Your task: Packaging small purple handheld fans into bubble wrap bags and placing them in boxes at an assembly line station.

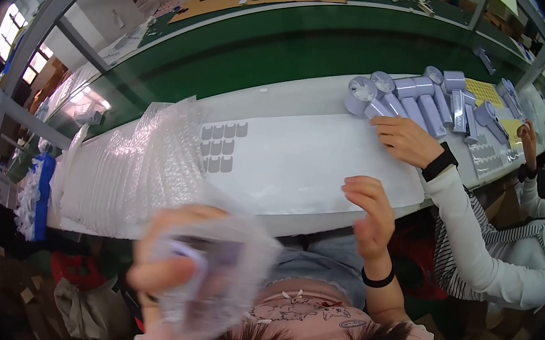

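A blurred bubble bag, with what looks like a lilac thing inside, is held up before the near edge of the desk, pinched in the left hand's closed fingers; a firm, light grip should keep it from slipping. The right hand, fingers loosely parted and empty, could steady the bag's far side, clear of the grey stickers and the piled bubble wrap.

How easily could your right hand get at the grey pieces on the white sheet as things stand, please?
Probably yes: the right hand looks empty, and only bare white sheet appears to lie between it and the grey pieces.
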Demonstrator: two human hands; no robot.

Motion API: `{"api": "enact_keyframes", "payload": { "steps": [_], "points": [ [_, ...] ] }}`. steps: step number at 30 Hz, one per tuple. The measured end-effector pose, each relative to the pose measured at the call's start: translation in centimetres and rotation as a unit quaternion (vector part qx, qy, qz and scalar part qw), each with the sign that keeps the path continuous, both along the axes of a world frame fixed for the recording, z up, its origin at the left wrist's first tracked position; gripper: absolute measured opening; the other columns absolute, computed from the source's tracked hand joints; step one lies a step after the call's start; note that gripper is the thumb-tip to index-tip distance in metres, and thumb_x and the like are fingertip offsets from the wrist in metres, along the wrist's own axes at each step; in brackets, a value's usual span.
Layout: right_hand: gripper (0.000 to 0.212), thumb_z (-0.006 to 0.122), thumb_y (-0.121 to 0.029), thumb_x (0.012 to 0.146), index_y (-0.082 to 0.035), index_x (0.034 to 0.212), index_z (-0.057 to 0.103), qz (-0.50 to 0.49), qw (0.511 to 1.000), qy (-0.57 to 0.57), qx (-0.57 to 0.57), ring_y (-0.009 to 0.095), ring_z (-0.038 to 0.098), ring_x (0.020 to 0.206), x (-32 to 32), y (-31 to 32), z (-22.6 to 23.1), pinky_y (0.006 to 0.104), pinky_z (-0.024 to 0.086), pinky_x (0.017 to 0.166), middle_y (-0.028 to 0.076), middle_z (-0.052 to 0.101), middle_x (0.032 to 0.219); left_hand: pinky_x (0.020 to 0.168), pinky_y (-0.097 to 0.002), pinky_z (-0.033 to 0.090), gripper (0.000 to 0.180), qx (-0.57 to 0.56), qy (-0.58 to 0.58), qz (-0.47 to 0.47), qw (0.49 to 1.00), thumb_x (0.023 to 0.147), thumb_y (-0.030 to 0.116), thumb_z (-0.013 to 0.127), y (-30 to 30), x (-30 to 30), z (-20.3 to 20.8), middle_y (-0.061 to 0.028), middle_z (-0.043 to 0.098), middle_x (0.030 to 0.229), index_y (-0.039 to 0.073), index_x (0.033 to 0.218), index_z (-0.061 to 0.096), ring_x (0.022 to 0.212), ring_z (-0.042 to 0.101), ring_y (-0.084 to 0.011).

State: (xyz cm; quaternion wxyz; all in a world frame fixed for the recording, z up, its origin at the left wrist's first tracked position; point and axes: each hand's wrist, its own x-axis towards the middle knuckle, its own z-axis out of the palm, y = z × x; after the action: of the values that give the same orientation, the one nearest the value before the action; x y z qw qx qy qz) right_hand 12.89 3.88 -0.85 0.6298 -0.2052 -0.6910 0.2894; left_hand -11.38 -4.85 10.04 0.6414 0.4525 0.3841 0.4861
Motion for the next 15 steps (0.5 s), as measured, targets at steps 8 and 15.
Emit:
{"api": "enact_keyframes", "payload": {
  "steps": [8,15],
  "points": [
    [0.015,0.058,0.001,0.067,0.001,0.082,0.061,-0.077,0.963,-0.253,0.050,0.031,0.056,0.088,-1.4,1.8,-4.7,0.0366,0.047,0.072,0.012,0.059,0.087,0.082,-0.0412,0.041,0.045,0.499,0.769,-0.011,0.398,0.060,0.009,0.072,18.8,-9.2,4.2,-0.0114,0.052,0.095,0.017,0.100,0.053,0.097,0.050,-0.0307],
    [0.013,0.060,0.004,0.065,0.001,0.078,0.060,-0.089,0.972,-0.211,0.040,0.030,0.057,0.081,-1.8,1.6,-4.9,0.0364,0.048,0.069,0.011,0.059,0.084,0.091,-0.0506,0.034,0.048,0.320,0.875,-0.120,0.343,0.071,0.012,0.064,33.9,-17.4,-9.6,-0.0102,0.053,0.108,0.025,0.114,0.047,0.107,0.050,-0.0278]
  ]
}}
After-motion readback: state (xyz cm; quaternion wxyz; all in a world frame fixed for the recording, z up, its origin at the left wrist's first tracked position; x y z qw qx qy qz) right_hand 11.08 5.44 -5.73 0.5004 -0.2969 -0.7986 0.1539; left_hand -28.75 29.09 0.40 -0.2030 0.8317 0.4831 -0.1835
